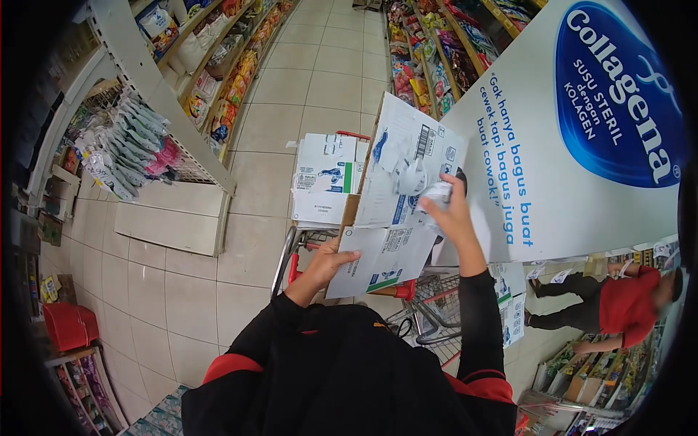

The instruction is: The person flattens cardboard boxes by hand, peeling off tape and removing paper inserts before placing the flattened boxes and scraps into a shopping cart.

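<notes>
The likely light, stiff carton (pixel 374 254) is edge-clamped by the left hand (pixel 322 267); soft wrap (pixel 438 193) is pinched by the right hand (pixel 456 218).

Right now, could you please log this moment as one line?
left hand: grips white carton | right hand: holds crumpled whitish wrap over it | shopping cart: beneath | person in red: nearby

The person wears a black top (pixel 349 370) with red panels, long black sleeves (pixel 481 312) and a small orange mark.
</notes>
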A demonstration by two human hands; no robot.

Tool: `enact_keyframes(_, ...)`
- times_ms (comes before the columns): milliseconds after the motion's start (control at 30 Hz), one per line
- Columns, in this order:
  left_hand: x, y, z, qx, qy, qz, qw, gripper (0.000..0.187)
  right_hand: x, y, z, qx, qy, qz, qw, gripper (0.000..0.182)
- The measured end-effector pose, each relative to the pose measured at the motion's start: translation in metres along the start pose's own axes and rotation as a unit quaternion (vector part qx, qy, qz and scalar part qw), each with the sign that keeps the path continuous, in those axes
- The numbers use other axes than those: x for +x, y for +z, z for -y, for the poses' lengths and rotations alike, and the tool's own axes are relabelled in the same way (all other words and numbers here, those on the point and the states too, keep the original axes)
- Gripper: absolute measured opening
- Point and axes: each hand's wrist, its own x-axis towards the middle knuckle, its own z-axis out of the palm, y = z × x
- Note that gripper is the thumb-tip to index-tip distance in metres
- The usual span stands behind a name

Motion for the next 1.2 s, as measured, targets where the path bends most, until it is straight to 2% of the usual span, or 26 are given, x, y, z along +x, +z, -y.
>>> enact_keyframes(100,-0.002,0.005,-0.001,0.004,-0.004,-0.003,1.0,0.029,-0.001,0.024,0.023,0.046,-0.037,-0.004,0.998,0.075)
enact_keyframes(233,-0.003,0.006,0.004,0.016,-0.006,-0.007,1.0,0.029,0.006,0.033,0.021,-0.002,-0.049,-0.007,0.999,0.069)
enact_keyframes(300,-0.003,0.006,0.002,0.009,-0.001,-0.018,1.0,0.028,0.008,0.029,0.026,-0.12,0.02,0.071,0.99,0.054)
enact_keyframes(333,-0.004,0.006,0.0,0.024,-0.012,-0.034,0.999,0.028,0.008,0.03,0.018,-0.12,0.019,0.072,0.99,0.054)
enact_keyframes(400,-0.004,0.005,0.0,0.038,-0.022,-0.052,0.998,0.027,0.009,0.035,-0.004,-0.192,-0.004,0.051,0.98,0.039)
enact_keyframes(433,-0.003,0.001,0.003,0.051,-0.023,-0.06,0.997,0.028,0.01,0.033,-0.004,-0.192,-0.005,0.052,0.98,0.039)
enact_keyframes(467,0.0,-0.001,0.005,0.065,-0.023,-0.068,0.995,0.028,0.012,0.03,-0.003,-0.029,0.051,0.049,0.997,0.035)
enact_keyframes(500,0.002,-0.002,0.008,0.064,-0.021,-0.07,0.995,0.028,0.014,0.029,-0.001,0.134,0.106,0.047,0.984,0.03)
enact_keyframes(533,0.003,-0.002,0.011,0.05,-0.035,-0.098,0.993,0.028,0.016,0.026,0.009,0.134,0.105,0.049,0.984,0.03)
enact_keyframes(567,0.004,-0.003,0.015,0.037,-0.049,-0.126,0.99,0.028,0.02,0.02,0.026,0.295,0.111,0.009,0.949,0.028)
enact_keyframes(600,0.006,-0.006,0.021,0.037,-0.048,-0.127,0.99,0.028,0.024,0.014,0.042,0.447,0.114,-0.031,0.887,0.025)
enact_keyframes(633,0.008,-0.011,0.029,0.041,-0.046,-0.132,0.989,0.03,0.029,0.011,0.058,0.448,0.113,-0.03,0.887,0.025)
enact_keyframes(700,0.012,-0.021,0.044,0.047,-0.044,-0.134,0.989,0.031,0.041,0.005,0.084,0.611,0.081,-0.08,0.784,0.026)
enact_keyframes(733,0.012,-0.027,0.051,0.006,-0.069,-0.14,0.988,0.032,0.046,-0.002,0.09,0.611,0.08,-0.081,0.783,0.026)
enact_keyframes(800,0.013,-0.032,0.053,-0.029,-0.094,-0.144,0.985,0.033,0.051,-0.017,0.099,0.547,-0.003,0.023,0.837,0.028)
enact_keyframes(867,0.009,-0.034,0.054,-0.052,-0.095,-0.139,0.984,0.034,0.037,-0.037,0.128,0.544,0.005,0.01,0.839,0.024)
enact_keyframes(933,0.007,-0.031,0.049,-0.051,-0.081,-0.131,0.987,0.034,0.011,-0.06,0.141,0.392,-0.012,-0.035,0.919,0.02)
enact_keyframes(1000,0.001,-0.026,0.044,-0.05,-0.069,-0.121,0.989,0.035,-0.017,-0.085,0.123,0.246,-0.154,-0.114,0.95,0.021)
enact_keyframes(1067,-0.002,-0.019,0.039,-0.045,-0.026,-0.134,0.99,0.033,-0.068,-0.122,0.068,0.142,-0.14,-0.18,0.963,0.021)
enact_keyframes(1100,-0.003,-0.015,0.037,-0.044,-0.03,-0.129,0.99,0.033,-0.097,-0.135,0.04,0.096,-0.115,-0.25,0.957,0.02)
enact_keyframes(1133,-0.005,-0.011,0.034,-0.014,0.001,-0.14,0.99,0.031,-0.124,-0.137,0.043,0.121,-0.018,-0.311,0.942,0.02)
enact_keyframes(1167,-0.007,-0.007,0.031,0.017,0.033,-0.151,0.988,0.03,-0.149,-0.141,0.026,0.145,0.026,-0.375,0.915,0.022)
enact_keyframes(1200,-0.01,-0.003,0.026,0.018,0.028,-0.147,0.989,0.03,-0.174,-0.145,-0.002,0.168,0.071,-0.437,0.881,0.025)
